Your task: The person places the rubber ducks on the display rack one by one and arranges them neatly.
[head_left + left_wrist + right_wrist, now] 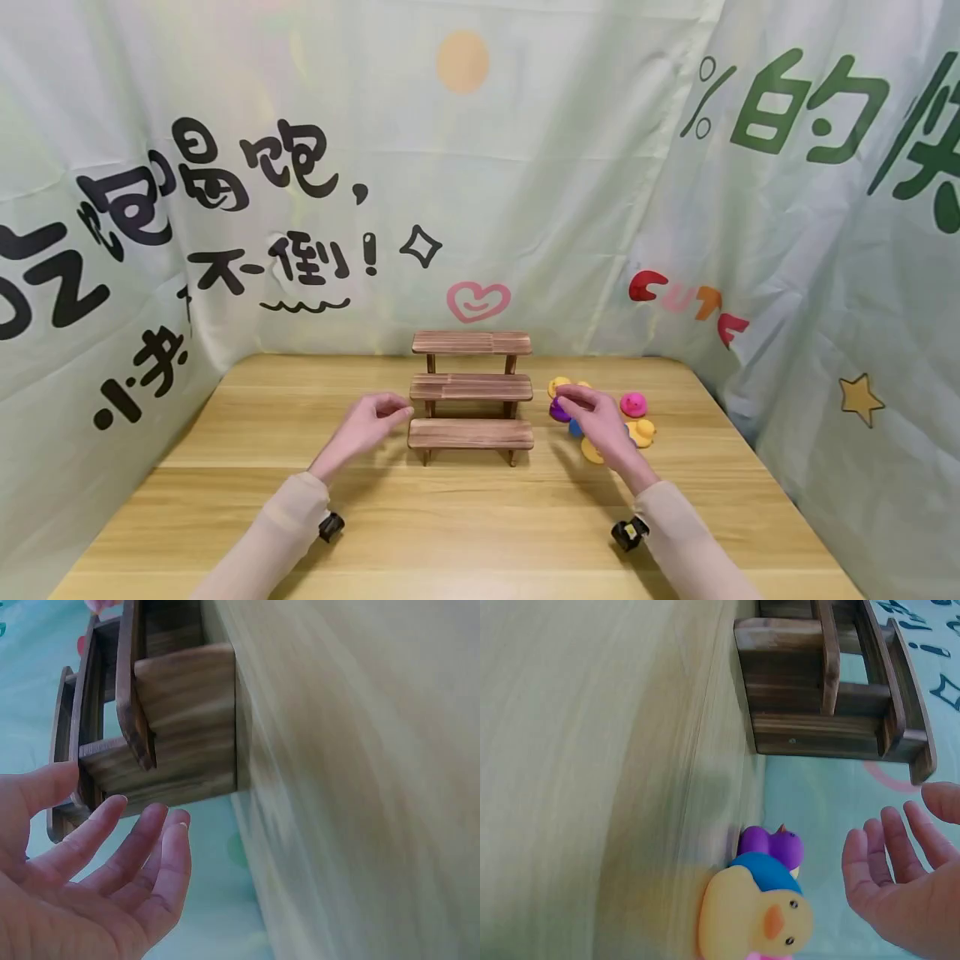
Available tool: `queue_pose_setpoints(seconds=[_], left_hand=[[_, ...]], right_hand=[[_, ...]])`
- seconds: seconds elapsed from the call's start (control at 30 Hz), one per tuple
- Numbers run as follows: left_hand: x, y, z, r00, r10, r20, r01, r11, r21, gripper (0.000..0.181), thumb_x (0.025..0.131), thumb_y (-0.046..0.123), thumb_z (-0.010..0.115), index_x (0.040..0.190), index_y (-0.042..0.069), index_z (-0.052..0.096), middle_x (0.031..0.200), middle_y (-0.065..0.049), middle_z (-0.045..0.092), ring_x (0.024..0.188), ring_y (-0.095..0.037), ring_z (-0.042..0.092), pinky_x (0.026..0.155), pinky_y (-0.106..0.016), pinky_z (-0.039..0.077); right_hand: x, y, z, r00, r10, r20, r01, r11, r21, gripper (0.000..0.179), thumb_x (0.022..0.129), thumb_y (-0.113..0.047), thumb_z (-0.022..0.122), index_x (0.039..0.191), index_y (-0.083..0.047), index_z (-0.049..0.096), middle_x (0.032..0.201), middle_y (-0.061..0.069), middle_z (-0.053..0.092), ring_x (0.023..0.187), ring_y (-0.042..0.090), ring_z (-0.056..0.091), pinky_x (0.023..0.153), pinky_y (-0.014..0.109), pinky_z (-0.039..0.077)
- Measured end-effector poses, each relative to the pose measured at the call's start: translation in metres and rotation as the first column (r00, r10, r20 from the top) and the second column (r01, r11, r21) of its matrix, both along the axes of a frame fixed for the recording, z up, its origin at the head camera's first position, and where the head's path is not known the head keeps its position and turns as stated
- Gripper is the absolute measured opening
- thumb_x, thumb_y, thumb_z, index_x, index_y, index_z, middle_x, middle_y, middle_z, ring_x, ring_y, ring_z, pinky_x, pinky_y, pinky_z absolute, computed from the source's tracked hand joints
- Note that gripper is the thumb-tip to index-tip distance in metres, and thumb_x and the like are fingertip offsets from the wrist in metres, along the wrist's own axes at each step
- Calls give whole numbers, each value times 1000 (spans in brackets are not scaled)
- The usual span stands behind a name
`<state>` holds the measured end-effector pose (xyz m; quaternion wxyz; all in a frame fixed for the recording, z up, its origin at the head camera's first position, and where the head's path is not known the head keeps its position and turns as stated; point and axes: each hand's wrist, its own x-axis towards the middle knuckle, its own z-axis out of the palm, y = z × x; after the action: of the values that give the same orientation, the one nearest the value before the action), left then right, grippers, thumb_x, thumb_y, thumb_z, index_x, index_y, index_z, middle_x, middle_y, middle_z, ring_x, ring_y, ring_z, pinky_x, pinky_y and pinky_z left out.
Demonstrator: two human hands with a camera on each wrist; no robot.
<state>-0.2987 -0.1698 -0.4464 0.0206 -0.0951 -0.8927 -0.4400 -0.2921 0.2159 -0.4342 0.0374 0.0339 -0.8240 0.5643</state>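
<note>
In the middle of the table stands a three-tier wooden shelf with brown steps. My left hand hovers beside its left side, fingers loosely bent and holding nothing; the left wrist view shows the thumb and fingers apart near the shelf. On the other side, my right hand is held above a group of rubber ducks, its fingers relaxed with nothing between them. Among these are a purple duck, a blue duck, a yellow duck and a pink duck. My right hand partly hides the group in the head view.
The wooden table reaches back to a pale printed curtain, which encloses it behind and on both sides. A black wrist device sits at the right sleeve, another device at the left.
</note>
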Motion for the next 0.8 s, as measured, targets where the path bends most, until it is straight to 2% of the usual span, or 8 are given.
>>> queue_pose_setpoints(seconds=[0.1, 0.17, 0.23, 0.4, 0.6, 0.67, 0.8], left_hand=[[3, 3, -3, 997, -20, 69, 13, 996, 92, 25, 91, 28, 70, 108, 11, 70, 101, -1, 70, 91, -15, 63, 80, -30, 55], [5, 4, -5, 992, -43, 118, 24, 987, 159, 27, 89, 25, 72, 111, 11, 69, 105, -3, 69, 92, -16, 63, 81, -33, 56], [8, 5, -7, 984, -72, 164, 34, 974, 222, 31, 87, 22, 73, 115, 9, 67, 112, -7, 68, 94, -18, 63, 82, -37, 57], [10, 7, -8, 962, -145, 231, 63, 942, 330, 41, 86, 14, 73, 124, 5, 61, 124, -17, 60, 91, -20, 65, 82, -43, 60], [11, 6, -10, 946, -177, 270, 64, 923, 380, 48, 85, 9, 73, 130, 3, 56, 131, -24, 53, 92, -22, 65, 82, -41, 60], [12, 6, -11, 943, -173, 283, 54, 922, 384, 50, 84, 8, 74, 130, 3, 56, 131, -24, 52, 92, -23, 65, 81, -39, 60], [11, 7, -13, 936, -177, 304, 49, 922, 385, 48, 84, 5, 73, 129, 5, 57, 125, -23, 52, 88, -24, 64, 79, -38, 60]], right_hand=[[0, 7, -1, 999, 10, 43, -6, 997, -75, 42, 99, -24, 60, 133, 0, 57, 135, 20, 58, 120, 33, 58, 103, 43, 51], [0, 12, -2, 998, 11, 65, -3, 992, -128, 46, 98, -25, 62, 134, 2, 55, 135, 21, 57, 116, 33, 60, 103, 47, 51], [0, 18, -3, 997, 13, 78, 0, 986, -164, 50, 97, -26, 63, 136, 4, 53, 134, 22, 57, 114, 31, 62, 100, 43, 53], [-1, 32, -5, 997, 6, 73, 7, 984, -179, 53, 95, -27, 65, 135, 6, 52, 127, 14, 62, 108, 16, 63, 87, 24, 57], [2, 47, -8, 998, 44, 48, -35, 982, -185, 51, 95, -26, 66, 131, 8, 54, 105, -6, 67, 98, 14, 64, 84, 26, 58], [4, 51, -10, 997, 62, 41, -55, 984, -171, 51, 95, -24, 66, 132, 10, 53, 106, -2, 68, 97, 14, 64, 84, 26, 58], [12, 61, -12, 995, 91, 41, -84, 988, -133, 52, 96, -21, 64, 133, 12, 50, 124, 18, 64, 102, 9, 64, 85, 24, 57]])
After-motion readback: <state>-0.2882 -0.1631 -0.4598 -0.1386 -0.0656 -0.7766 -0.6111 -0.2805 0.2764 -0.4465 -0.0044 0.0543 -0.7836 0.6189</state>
